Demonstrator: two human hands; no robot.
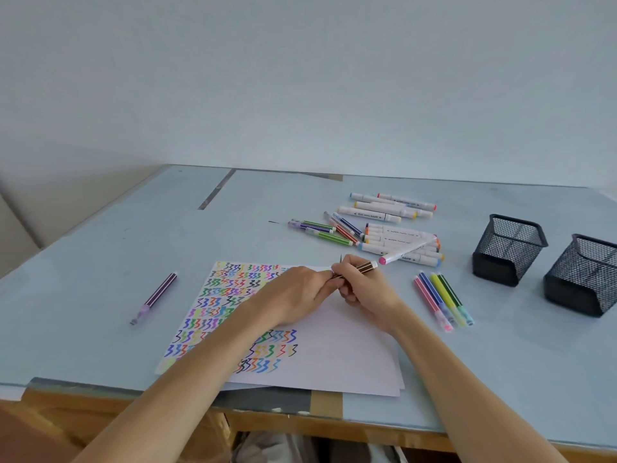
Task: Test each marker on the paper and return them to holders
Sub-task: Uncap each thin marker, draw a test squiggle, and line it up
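Observation:
My right hand (364, 289) grips a brown striped marker (362, 268) over the top of the white paper (334, 349), which carries rows of coloured squiggles. My left hand (297, 295) meets it, fingers pinching the marker's near end; whether that is a cap I cannot tell. A purple marker (155, 297) lies alone left of the paper. Several thin markers (442, 299) lie side by side right of the paper. Two black mesh holders (509, 248) (582, 275) stand at the right, apparently holding nothing.
A pile of thin striped markers (325, 230) and fat white markers (397, 228) lies behind the paper. The table's front edge (267, 401) runs close under my forearms. A wall rises behind the table.

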